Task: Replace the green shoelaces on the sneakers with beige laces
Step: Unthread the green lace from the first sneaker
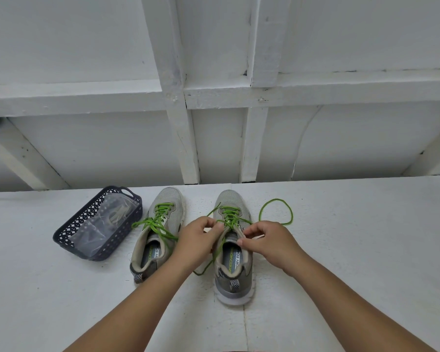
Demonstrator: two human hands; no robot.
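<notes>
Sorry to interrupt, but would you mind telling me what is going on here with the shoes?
A person is unlacing the right sneaker: the left hand and right hand both pinch its green lace near the top eyelets. The left sneaker is still laced in green. Beige laces wait, bagged, in the dark basket.

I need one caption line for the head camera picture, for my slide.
Both hands, left hand and right hand, loosen the green lace on the right sneaker.
</notes>
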